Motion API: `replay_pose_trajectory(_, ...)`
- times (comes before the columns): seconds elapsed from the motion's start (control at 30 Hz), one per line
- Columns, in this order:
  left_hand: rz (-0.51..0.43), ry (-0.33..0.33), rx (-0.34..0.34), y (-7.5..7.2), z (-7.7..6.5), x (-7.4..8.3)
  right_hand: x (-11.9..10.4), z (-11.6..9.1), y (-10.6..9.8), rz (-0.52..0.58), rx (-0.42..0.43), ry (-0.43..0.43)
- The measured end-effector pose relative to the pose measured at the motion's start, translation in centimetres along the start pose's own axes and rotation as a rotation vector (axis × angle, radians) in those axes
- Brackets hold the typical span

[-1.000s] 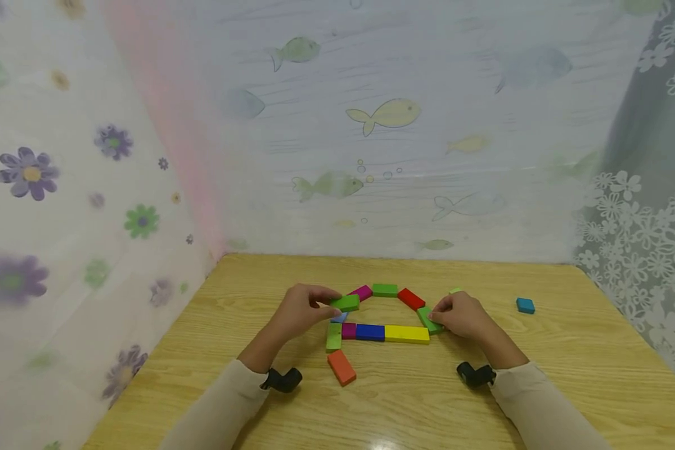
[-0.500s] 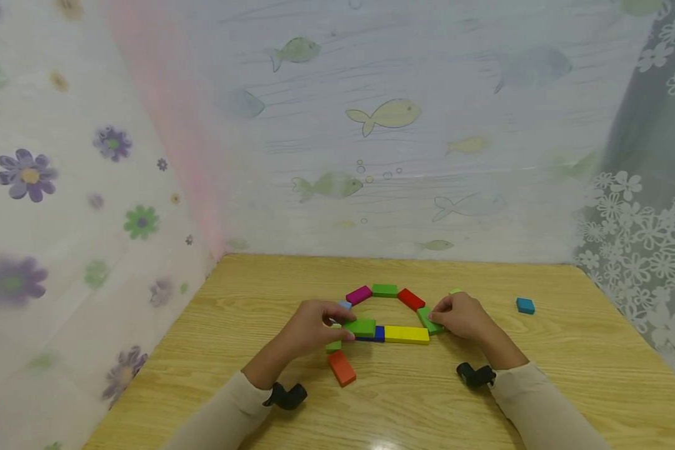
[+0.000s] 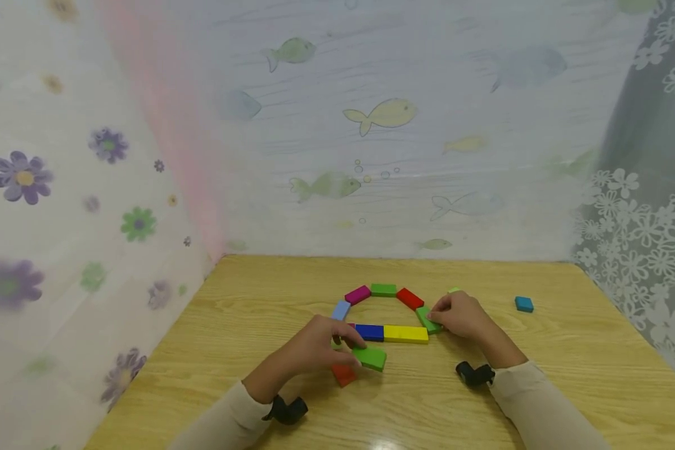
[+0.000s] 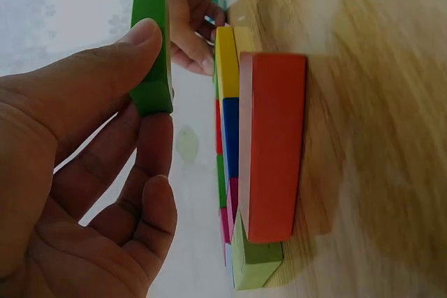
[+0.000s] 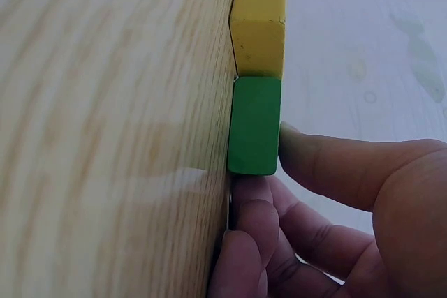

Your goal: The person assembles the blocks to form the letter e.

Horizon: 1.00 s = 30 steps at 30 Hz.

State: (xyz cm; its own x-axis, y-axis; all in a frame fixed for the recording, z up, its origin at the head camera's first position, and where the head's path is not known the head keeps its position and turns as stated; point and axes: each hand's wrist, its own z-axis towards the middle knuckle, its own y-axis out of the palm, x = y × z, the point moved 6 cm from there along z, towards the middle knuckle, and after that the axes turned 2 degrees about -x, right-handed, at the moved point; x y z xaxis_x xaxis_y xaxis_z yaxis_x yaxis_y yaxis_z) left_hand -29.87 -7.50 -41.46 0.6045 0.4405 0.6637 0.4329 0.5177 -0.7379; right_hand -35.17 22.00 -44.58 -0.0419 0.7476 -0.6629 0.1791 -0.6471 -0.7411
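Observation:
My left hand [image 3: 317,347] pinches a green block [image 3: 371,358] between thumb and fingers, raised in front of a row of blocks. That row holds a blue block [image 3: 369,332] and a long yellow block [image 3: 406,334]. Behind it curve a light blue block [image 3: 341,310], a magenta block [image 3: 357,295], a green block [image 3: 384,290] and a red block [image 3: 410,298]. My right hand [image 3: 460,314] grips another green block [image 5: 255,127] at the curve's right end, against the yellow one. Beneath the left hand lies an orange-red block [image 4: 276,144] beside a light green block [image 4: 257,256].
A teal block [image 3: 524,304] lies apart on the right of the wooden table [image 3: 427,406]. Part of a yellow-green block [image 3: 454,290] shows behind the right hand. A fish-printed curtain [image 3: 315,144] hangs at the table's back.
My left hand has carried its green block from the curve's left side, over the row, toward me and to the right. My right hand stays on its block.

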Motion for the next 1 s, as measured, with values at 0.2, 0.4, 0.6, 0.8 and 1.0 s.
replay_pose_trajectory(0.2,-0.008,0.032,-0.061,1.0,-0.2,0.5,0.1,-0.1,-0.1,-0.001,0.001,0.005)
replay_pose_trajectory(0.4,0.038,0.034,-0.117,2.0,-0.2,0.7,0.1,-0.1,-0.2,0.005,0.003,0.009)
replay_pose_trajectory(0.6,0.104,0.09,-0.136,2.4,-0.3,0.9,0.1,-0.1,-0.2,-0.001,0.004,0.01)
replay_pose_trajectory(0.8,0.132,0.098,-0.158,2.9,-0.5,0.8,0.1,0.0,-0.1,-0.005,0.004,0.003)
replay_pose_trajectory(1.0,0.138,0.099,-0.178,3.1,-0.6,0.6,0.1,0.0,0.0,0.001,0.007,0.0)
